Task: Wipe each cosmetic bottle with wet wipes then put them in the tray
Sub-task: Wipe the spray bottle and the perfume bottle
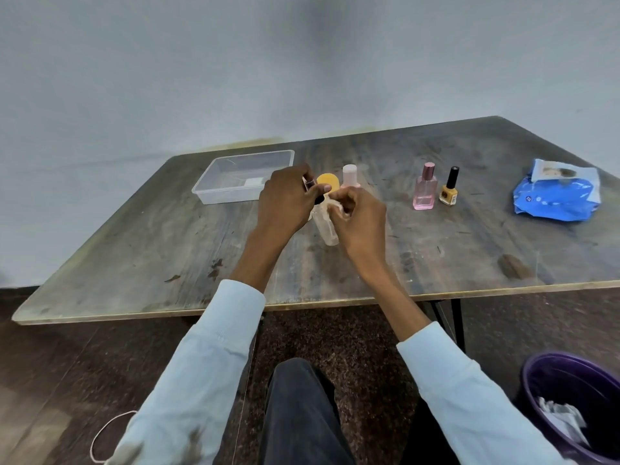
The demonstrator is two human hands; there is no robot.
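Note:
My left hand (288, 199) grips a small clear bottle (309, 183) with a dark cap, lifted above the table's middle. My right hand (360, 219) pinches a white wet wipe (326, 226) against it, and the wipe hangs down between both hands. The clear plastic tray (214, 182) stands at the back left, just beyond my left hand. Behind my hands are a round orange container (327, 181) and a pink bottle (350, 174) with a pale cap. Further right stand a pink perfume bottle (425, 189) and a yellow nail polish bottle (449, 193).
A blue pack of wet wipes (557, 196) lies at the table's right end. A purple bin (550, 380) with crumpled wipes inside stands on the floor at the lower right. The wooden table's front edge (167, 312) runs close to my knees.

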